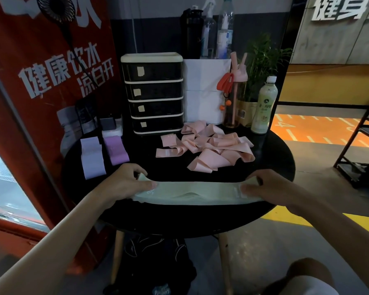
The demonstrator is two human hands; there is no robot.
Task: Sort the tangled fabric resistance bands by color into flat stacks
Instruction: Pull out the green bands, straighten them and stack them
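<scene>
My left hand (126,184) and right hand (271,188) each pinch an end of the green band (192,192). Its long axis runs left to right along the worktop's (179,220) near edge, level between my fingers (151,184).

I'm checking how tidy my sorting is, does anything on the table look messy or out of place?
The pink bands lie in a tangled heap mid-table, not flat. The pale lilac stack and purple stack lie flat, and both hands hold the green band flat.
</scene>
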